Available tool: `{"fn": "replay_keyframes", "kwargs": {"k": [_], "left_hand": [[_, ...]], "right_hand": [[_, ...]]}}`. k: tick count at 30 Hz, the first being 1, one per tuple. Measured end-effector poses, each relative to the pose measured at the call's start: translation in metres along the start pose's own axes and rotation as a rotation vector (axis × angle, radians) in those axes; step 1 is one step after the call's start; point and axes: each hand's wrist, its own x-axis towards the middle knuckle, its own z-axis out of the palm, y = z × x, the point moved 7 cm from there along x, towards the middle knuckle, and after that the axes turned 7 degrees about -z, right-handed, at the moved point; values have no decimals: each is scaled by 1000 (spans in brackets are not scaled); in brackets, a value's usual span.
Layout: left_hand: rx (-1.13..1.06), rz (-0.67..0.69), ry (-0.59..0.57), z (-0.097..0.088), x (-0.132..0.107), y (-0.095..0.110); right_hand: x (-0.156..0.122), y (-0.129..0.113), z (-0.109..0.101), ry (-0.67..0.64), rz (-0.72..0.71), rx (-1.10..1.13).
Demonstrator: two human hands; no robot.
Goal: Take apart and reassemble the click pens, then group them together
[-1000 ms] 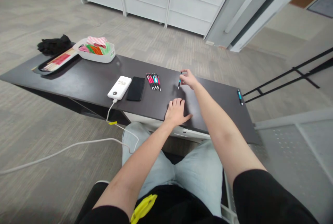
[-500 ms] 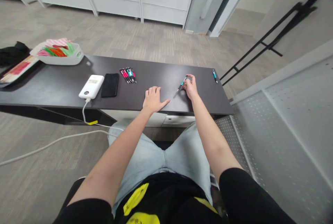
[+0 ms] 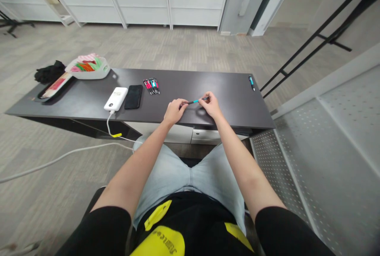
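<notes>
A teal and black pen (image 3: 195, 101) is held level above the dark table (image 3: 178, 81), stretched between both hands. My left hand (image 3: 175, 110) pinches its left end between thumb and fingers. My right hand (image 3: 211, 104) grips the other end, fingers curled round it. Left of my hands lies a row of several pens (image 3: 151, 86), red and teal, side by side. A single teal and black pen (image 3: 251, 83) rests near the table's right edge.
On the left stand a white power bank (image 3: 116, 98) with a cable and a black phone (image 3: 133, 96). Farther left are a white basket (image 3: 92, 74) of colourful items, a dark tray (image 3: 56, 88) and black cloth (image 3: 50, 72). A black metal frame (image 3: 308, 42) rises beyond the right end.
My left hand has gone from lying spread on the table to pinching the pen's end. The pen has turned from slanted to nearly level. The view has shifted somewhat.
</notes>
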Motion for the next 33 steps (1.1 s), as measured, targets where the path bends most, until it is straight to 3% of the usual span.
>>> {"fn": "replay_keyframes", "kwargs": {"k": [3,7,13,18,22,33], "left_hand": [[-241,-88,42,-6,6,-9],[-380,-199,65,-11,11,-16],[-494,-243,5,-6,15,-7],[-588,-276,76,6,17,3],[-606,-291,104,16,18,5],[-632,-322,114,13,17,-6]], "right_hand": [[-2,-10,4,-99,-35,-200],[-8,-20,21,-295,-108,-479],[-18,-30,37,-391,-164,-471],[-19,-28,31,-321,-99,-456],[-20,-28,25,-245,-131,-488],[-20,-24,30,-286,-163,-626]]}}
